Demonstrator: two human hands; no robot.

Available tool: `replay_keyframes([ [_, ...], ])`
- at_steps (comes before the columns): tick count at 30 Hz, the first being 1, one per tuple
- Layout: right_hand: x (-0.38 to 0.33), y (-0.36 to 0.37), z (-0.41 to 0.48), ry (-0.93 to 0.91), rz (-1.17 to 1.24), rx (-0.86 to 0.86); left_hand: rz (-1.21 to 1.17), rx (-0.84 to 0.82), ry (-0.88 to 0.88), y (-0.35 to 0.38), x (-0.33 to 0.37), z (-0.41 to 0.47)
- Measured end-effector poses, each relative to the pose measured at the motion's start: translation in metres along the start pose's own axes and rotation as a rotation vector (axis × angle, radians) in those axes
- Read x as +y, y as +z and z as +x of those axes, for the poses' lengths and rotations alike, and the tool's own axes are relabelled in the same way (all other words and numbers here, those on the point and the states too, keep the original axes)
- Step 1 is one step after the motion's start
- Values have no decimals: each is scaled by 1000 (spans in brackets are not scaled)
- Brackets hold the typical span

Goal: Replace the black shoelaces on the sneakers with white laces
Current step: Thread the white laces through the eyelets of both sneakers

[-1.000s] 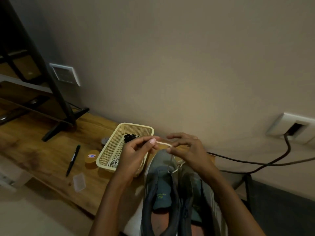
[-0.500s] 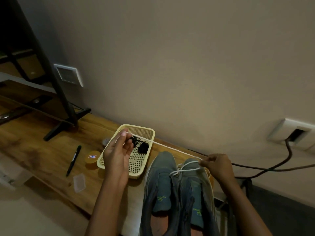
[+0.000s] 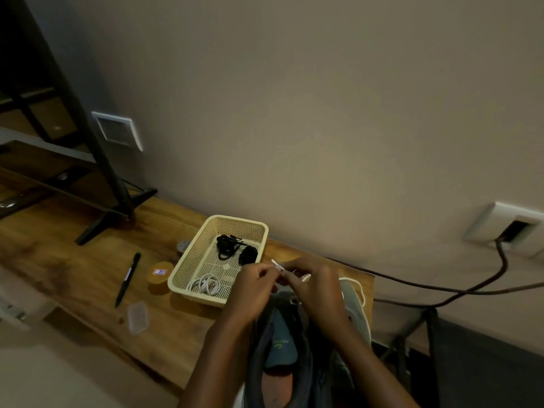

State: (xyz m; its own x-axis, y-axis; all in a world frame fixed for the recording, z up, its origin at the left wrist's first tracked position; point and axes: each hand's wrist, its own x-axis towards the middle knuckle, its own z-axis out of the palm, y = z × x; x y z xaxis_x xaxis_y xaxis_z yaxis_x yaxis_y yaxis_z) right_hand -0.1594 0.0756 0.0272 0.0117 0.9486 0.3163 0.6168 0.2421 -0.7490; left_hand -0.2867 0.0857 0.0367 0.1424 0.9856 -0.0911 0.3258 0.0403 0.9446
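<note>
left hand [image 3: 253, 285] and right hand [image 3: 315, 287] meet above the sneakers [image 3: 279, 343], fingers of both pinching the white lace [image 3: 276, 264] near its tip. basket [image 3: 188, 269] on worktop [image 3: 73, 260], at 10 o'clock from the hands, holds black laces [image 3: 232, 245] and a coiled white lace [image 3: 204, 284].

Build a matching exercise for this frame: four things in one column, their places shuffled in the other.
Things
1. black laces
2. coiled white lace
3. pen
4. held white lace

Places
A. on the table, left of the basket
B. pinched by the left hand and right hand, above the sneakers
C. in the near end of the basket
D. in the far end of the basket

Pairs: 1-D, 2-C, 3-A, 4-B
</note>
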Motion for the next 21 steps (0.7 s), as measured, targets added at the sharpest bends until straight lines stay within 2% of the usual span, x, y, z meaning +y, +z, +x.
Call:
replay_keyframes([
  [2, 1, 1, 1, 9, -9, 72, 131, 44, -58, -2, -10, 2],
  [4, 4, -3, 6, 126, 9, 93, 323, 68, -134, -1, -17, 1],
  [8, 16, 0, 9, 278, -48, 12, 632, -59, -226, 11, -23, -8],
  [10, 17, 7, 6, 293, -80, -20, 756, -45, -226, 17, -23, -12],
  [15, 17, 18, -1, 200, -262, -125, 751, 53, -202, 25, -26, -14],
  [21, 15, 24, -7, 118, -567, -198, 671, 18, -237, 22, -33, -9],
])
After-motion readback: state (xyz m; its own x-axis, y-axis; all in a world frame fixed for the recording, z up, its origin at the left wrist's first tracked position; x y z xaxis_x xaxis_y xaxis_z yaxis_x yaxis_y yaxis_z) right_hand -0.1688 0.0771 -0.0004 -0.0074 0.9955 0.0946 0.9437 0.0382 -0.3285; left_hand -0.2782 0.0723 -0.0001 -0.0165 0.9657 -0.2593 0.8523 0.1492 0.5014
